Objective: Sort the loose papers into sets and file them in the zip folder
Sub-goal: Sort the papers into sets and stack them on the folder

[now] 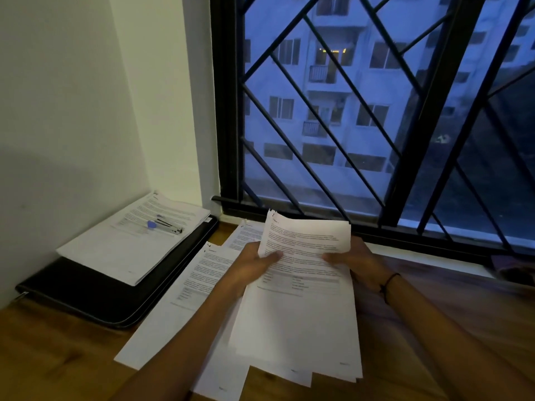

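Observation:
I hold a sheaf of printed papers (301, 308) lifted over the wooden table, tilted toward me. My left hand (252, 267) grips its left edge with the thumb on top. My right hand (359, 264) grips its right edge, a dark band on that wrist. Under the sheaf, loose papers (179, 311) lie spread on the table. To the left lies the black zip folder (95, 299), closed flat against the wall. A stack of papers (127, 250) rests on the folder with a stapler (166, 227) on top.
The wooden table (49, 357) runs to a white wall on the left. A barred window (376, 111) with a dark sill stands straight ahead. A dark object (515, 270) sits at the far right edge.

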Action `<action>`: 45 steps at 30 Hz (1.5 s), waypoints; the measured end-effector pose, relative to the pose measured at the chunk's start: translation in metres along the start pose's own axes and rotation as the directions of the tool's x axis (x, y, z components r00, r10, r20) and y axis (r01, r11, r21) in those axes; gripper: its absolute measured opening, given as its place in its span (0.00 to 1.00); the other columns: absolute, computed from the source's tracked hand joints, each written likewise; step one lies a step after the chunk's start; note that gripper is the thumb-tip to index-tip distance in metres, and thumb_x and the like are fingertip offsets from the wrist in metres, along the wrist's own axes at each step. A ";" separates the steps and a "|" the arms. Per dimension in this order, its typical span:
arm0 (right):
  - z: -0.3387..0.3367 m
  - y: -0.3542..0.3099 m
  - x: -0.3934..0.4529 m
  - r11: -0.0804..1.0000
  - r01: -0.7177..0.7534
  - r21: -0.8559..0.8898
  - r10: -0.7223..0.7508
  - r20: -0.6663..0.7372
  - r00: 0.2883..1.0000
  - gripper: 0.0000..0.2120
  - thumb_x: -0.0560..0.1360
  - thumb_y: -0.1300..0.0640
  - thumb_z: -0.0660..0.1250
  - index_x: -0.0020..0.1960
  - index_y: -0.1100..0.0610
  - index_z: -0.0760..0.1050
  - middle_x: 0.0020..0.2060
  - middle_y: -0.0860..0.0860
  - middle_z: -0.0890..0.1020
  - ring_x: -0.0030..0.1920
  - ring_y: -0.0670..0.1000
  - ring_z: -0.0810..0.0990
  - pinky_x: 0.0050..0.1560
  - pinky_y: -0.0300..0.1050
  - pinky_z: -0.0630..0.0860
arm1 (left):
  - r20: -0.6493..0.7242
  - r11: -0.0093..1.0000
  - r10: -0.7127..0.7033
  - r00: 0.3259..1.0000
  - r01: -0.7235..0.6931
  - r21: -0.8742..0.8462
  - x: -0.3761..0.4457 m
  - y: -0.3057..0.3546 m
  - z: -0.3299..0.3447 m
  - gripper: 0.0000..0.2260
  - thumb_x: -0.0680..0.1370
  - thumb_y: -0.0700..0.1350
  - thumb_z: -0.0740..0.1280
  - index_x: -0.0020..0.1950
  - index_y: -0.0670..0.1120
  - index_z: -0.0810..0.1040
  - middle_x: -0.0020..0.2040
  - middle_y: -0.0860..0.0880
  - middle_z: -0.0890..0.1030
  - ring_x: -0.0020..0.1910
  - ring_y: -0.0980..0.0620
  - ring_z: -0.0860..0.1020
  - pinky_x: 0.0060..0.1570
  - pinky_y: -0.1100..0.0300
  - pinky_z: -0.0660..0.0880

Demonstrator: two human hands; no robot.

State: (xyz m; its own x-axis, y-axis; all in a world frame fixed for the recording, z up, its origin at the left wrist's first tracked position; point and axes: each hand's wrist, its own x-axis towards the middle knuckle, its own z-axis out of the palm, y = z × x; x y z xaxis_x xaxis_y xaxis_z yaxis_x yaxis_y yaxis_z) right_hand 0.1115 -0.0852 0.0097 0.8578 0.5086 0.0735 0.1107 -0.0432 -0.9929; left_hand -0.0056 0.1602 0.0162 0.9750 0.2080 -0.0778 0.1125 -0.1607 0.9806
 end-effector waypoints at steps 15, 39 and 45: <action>0.010 0.012 0.021 0.955 -0.012 -0.298 -0.017 -0.094 0.995 0.09 0.76 0.50 0.73 0.47 0.55 0.83 0.48 0.56 0.86 0.51 0.58 0.85 0.56 0.64 0.81 | 0.015 0.996 0.068 0.998 -0.069 0.057 0.009 -0.027 -0.042 0.12 0.82 0.46 0.69 0.66 0.52 0.81 0.56 0.54 0.86 0.55 0.52 0.85 0.58 0.45 0.82; 0.036 0.021 0.090 0.491 0.024 -0.871 0.202 0.140 0.969 0.25 0.69 0.46 0.80 0.59 0.46 0.71 0.49 0.44 0.74 0.53 0.50 0.76 0.56 0.50 0.78 | 0.149 0.986 0.126 0.981 -0.141 0.094 0.010 -0.053 -0.043 0.14 0.81 0.38 0.69 0.66 0.46 0.81 0.57 0.52 0.86 0.58 0.52 0.84 0.61 0.50 0.80; 0.034 0.023 0.088 0.433 0.026 -0.901 0.201 0.125 0.972 0.20 0.68 0.41 0.78 0.53 0.42 0.72 0.54 0.47 0.73 0.58 0.51 0.71 0.60 0.57 0.74 | 0.153 0.988 0.119 0.981 -0.132 0.077 0.010 -0.053 -0.044 0.14 0.81 0.38 0.69 0.66 0.45 0.81 0.56 0.53 0.87 0.57 0.52 0.85 0.56 0.56 0.82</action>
State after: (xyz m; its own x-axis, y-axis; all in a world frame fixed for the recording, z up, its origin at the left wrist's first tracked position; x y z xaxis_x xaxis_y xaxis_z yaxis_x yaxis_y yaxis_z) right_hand 0.1729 -0.0121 -0.0093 0.7932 0.5927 -0.1395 0.5226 -0.7803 -0.3436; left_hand -0.0101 0.2129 -0.0283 0.9992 0.0374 0.0125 -0.0024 -0.2605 0.9655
